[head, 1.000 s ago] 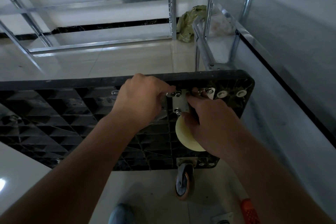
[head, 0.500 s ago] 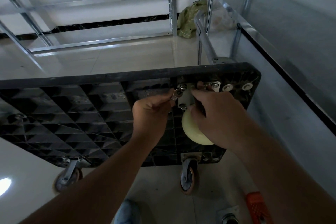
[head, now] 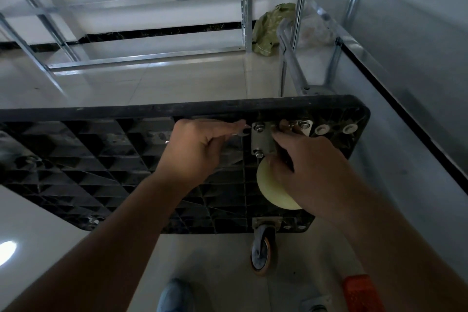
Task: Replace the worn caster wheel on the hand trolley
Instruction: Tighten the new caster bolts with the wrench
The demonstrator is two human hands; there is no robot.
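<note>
The hand trolley's black ribbed deck [head: 101, 159] stands on its side with the underside facing me. A cream caster wheel [head: 272, 191] on a steel mounting plate [head: 262, 140] sits against the deck's upper right corner. My right hand [head: 311, 167] grips this caster around its fork. My left hand [head: 200, 149] holds a small wrench [head: 241, 132] with its jaw just left of the plate's top-left bolt [head: 258, 126]. An older grey and orange caster [head: 263, 251] hangs at the deck's lower right edge.
The trolley's folded metal handle [head: 291, 58] runs back toward a green bag [head: 271, 28] by metal shelving frames [head: 243, 5]. A wall [head: 417, 83] runs along the right. An orange object [head: 359, 291], a loose metal plate [head: 316, 303] and a shoe [head: 174, 296] are on the tiled floor.
My left hand has drawn back from the top-left bolt and lowered, with the small wrench now showing at its fingertips. My right hand stays on the cream caster.
</note>
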